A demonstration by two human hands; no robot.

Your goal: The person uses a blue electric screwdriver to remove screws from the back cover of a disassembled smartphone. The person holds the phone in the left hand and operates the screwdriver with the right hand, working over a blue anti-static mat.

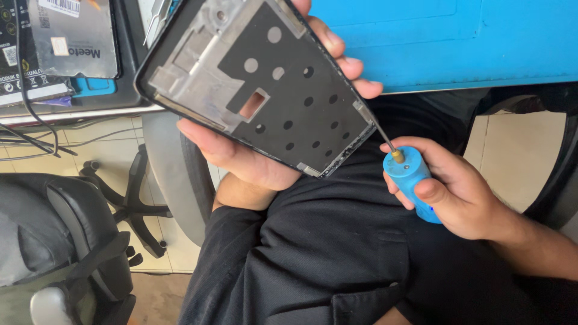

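The left hand (253, 159) grips a black phone frame (265, 84), the right hand (457, 192) grips a blue screwdriver (412, 180), and a grey labelled package (75, 36) is cut off top left.

A black phone frame (283, 90), tilted with its inside upward, meets a blue electric screwdriver's (413, 180) thin bit.

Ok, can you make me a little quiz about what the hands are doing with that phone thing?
1. True or false: the left hand holds the black phone frame from underneath.
2. What colour is the screwdriver in the right hand? A red, B blue, C green.
3. Fill in: the screwdriver's tip touches the frame's ____ edge, as the picture shows it.

Key: 1 true. 2 B. 3 right.
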